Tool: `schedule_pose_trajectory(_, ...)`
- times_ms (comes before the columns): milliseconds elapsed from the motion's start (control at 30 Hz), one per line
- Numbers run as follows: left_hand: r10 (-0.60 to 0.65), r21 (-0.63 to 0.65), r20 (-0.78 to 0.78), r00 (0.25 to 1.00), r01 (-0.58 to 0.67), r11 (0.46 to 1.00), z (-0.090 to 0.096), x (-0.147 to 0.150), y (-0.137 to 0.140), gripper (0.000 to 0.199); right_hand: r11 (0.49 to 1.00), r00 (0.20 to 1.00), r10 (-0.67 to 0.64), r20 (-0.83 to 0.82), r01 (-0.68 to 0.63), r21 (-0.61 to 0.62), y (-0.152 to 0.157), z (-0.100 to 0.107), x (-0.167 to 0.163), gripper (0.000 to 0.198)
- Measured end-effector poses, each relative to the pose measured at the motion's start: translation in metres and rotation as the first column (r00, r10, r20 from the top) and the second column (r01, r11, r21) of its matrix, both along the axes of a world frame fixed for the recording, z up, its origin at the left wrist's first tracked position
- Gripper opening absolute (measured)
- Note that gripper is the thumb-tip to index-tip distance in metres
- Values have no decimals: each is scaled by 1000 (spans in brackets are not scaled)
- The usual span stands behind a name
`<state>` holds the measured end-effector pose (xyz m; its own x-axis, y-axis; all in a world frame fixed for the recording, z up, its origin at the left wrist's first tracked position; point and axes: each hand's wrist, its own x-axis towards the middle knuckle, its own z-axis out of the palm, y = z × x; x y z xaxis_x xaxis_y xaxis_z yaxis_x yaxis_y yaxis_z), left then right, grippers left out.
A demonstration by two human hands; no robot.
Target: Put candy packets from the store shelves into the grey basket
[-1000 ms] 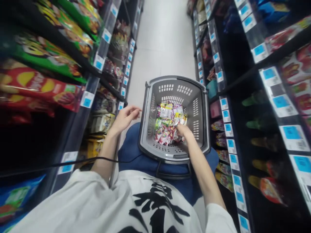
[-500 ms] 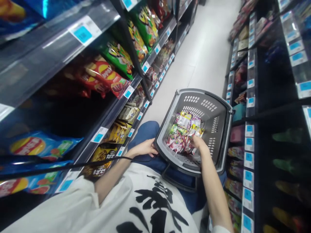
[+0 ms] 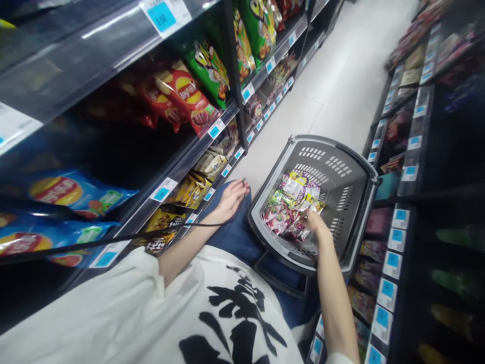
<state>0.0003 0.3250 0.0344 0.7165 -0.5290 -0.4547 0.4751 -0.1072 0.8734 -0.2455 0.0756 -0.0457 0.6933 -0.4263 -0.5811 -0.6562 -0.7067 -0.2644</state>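
Observation:
A grey shopping basket (image 3: 343,172) with slotted walls leans against my knees. Several small shiny snack packets, purple, green, red and yellow, lie heaped in it. My right hand (image 3: 315,221) reaches inside, its fingers curled at a yellow-and-silver snack packet (image 3: 309,203) on the heap; the fingertips are partly hidden. Outside the basket, my left hand (image 3: 232,198) is over my left knee, between the basket and the left shelf. Its fingers are stretched out and nothing is in them.
Shelves line both sides of a narrow aisle with a pale floor (image 3: 326,86). To the left are red chip bags (image 3: 185,96), green snack bags (image 3: 208,68) and blue chip bags (image 3: 71,194). A dark cord (image 3: 140,235) crosses by my left forearm.
My left hand has left the basket's rim and moved up and left, fingers straightening. My right hand stays at the packets. The view has shifted, so the basket appears slightly further right.

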Motion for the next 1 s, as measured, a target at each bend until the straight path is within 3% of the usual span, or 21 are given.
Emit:
schedule_pose_trajectory(133,187,-169,325,927,-138,976,14,46,-7,59,1000,999,-28,31,28,7,-2,-3,-2,20)
schedule_pose_trajectory(233,255,-247,367,895,-170,954,20,63,19,52,998,995,-58,78,58,5,-3,-2,-2,19)
schedule_pose_trajectory(333,183,-166,322,929,-135,977,20,48,57,46,996,985,-92,144,93,-1,-1,6,1,19)
schedule_pose_trajectory(433,46,30,270,962,-56,998,13,12,72,48,992,966,-125,226,130,-7,4,18,5,15)
schedule_pose_trajectory(500,-70,101,211,975,49,994,7,-11,61,53,986,946,-152,287,165,-22,8,25,6,12)
schedule_pose_trajectory(567,-126,76,176,976,114,991,4,-27,38,56,976,919,-183,350,213,-48,10,32,7,10)
schedule_pose_trajectory(633,-96,-44,111,989,101,994,8,-33,12,54,961,887,-214,409,267,-75,9,36,5,10)
schedule_pose_trajectory(700,-19,-238,-26,999,12,971,22,-34,-9,41,942,852,-241,465,320,-99,5,37,3,10)
schedule_pose_trajectory(767,-58,-446,-146,988,-14,895,47,-35,-18,22,925,818,-259,513,363,-111,0,36,2,10)
schedule_pose_trajectory(800,-140,-541,-140,980,42,840,64,-39,-17,19,919,803,-266,534,379,-112,-3,34,2,9)
schedule_pose_trajectory(833,-280,-613,-59,958,186,768,82,-44,-14,17,914,788,-272,552,392,-108,-5,32,2,9)
schedule_pose_trajectory(867,-445,-621,111,889,411,667,102,-51,-8,16,910,774,-279,569,401,-100,-7,30,2,8)
schedule_pose_trajectory(900,-590,-572,307,747,640,513,121,-59,-2,16,909,759,-285,585,408,-88,-9,28,2,7)
schedule_pose_trajectory(933,-690,-463,470,550,819,338,139,-69,3,15,907,743,-291,602,414,-72,-10,26,2,7)
schedule_pose_trajectory(967,-723,-317,590,360,927,203,152,-78,6,15,907,726,-297,620,419,-55,-10,24,2,7)
schedule_pose_trajectory(1000,-717,-185,661,222,974,131,161,-87,7,17,905,707,-305,639,423,-36,-11,23,2,6)
